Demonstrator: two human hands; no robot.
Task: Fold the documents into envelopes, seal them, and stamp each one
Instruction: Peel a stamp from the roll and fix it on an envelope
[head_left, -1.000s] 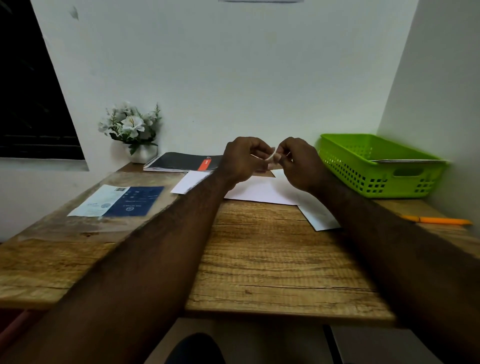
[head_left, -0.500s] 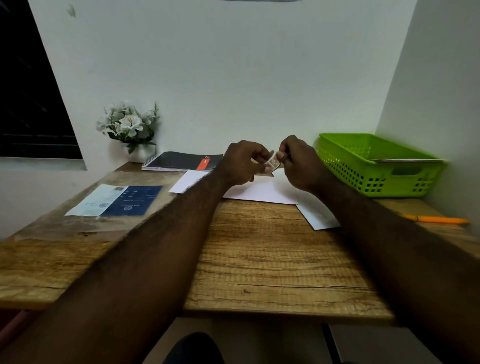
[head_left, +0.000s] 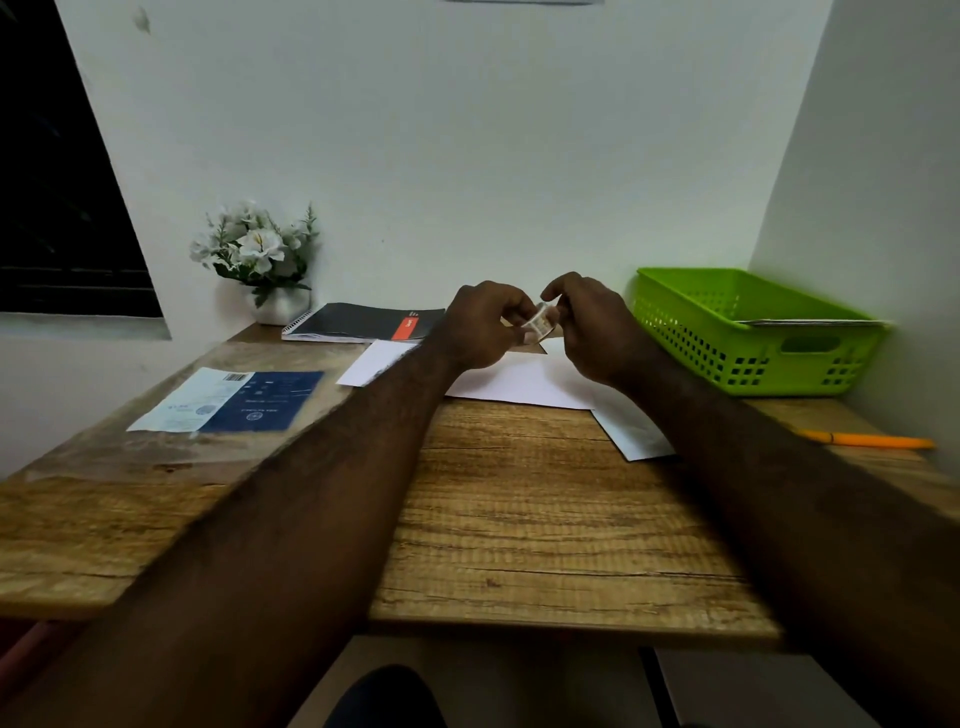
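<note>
1. Above the far middle of the worktop (head_left: 519, 519), the left hand (head_left: 480, 327) and the right hand (head_left: 595, 335) meet, both raised off the wood, with the stamp (head_left: 541, 323) between them.
2. The fingers of each hand are curled and pinch the stamp from opposite sides. The stamp is small, pale, printed and tilted.
3. Edges: the worktop's near edge runs across the bottom of the view. Its back edge meets the rear wall (head_left: 467, 156), and its right side closes against a side wall (head_left: 883, 182). Bare wood shows between the two forearms, from the papers down to the near edge.
4. Count: two hands, one stamp, and three patches of white paper (head_left: 519, 384) lying flat beneath the hands. The forearms cover the joins, so it cannot be told whether these are three separate sheets.
5. One green basket (head_left: 753, 332) stands just right of the right hand, near the side wall, hemming that side in. A flat pale sheet (head_left: 810, 322) lies across its top.
6. One orange pen (head_left: 867, 440) lies near the basket's front, right of the right forearm.
7. One dark spiral notebook (head_left: 363, 322) lies behind the left hand, with one pot of white flowers (head_left: 260, 260) beside it at the rear wall.
8. One blue-and-white leaflet (head_left: 234, 400) lies flat near the worktop's left edge, well apart from the hands, below a dark window (head_left: 52, 208).
</note>
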